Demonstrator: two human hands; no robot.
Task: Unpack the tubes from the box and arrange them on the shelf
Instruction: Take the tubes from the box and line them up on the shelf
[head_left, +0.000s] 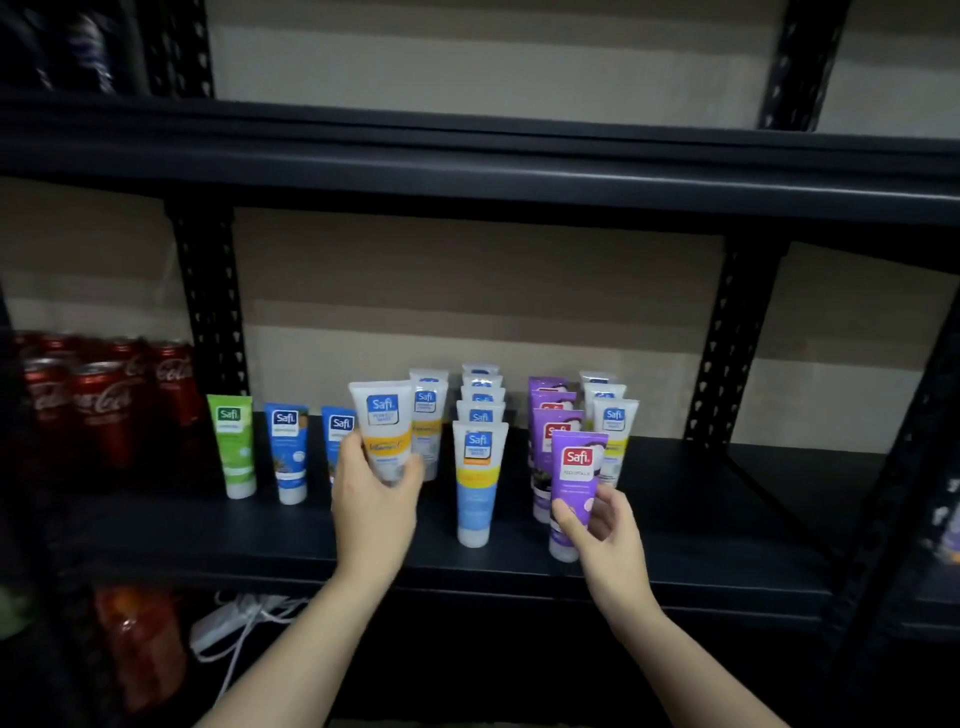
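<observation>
My left hand (375, 499) grips a white tube with an orange band (382, 421), held upright just above the black shelf (208, 530). A purple tube (575, 470) stands at the shelf's front, and my right hand (597, 525) pinches its lower part. Rows of upright tubes fill the shelf's middle: a white and blue tube (478, 483) leads one row, more purple tubes (553, 431) and white and yellow tubes (614, 426) stand behind. A green tube (235, 452) and two blue tubes (289, 452) stand to the left. The box is not in view.
Red cola cans (104, 400) crowd the shelf's left end. Black perforated uprights (210, 312) (727, 353) frame the bay, with an upper shelf (467, 161) overhead. Below lie a white power strip with cable (234, 623) and a red-orange bottle (137, 644).
</observation>
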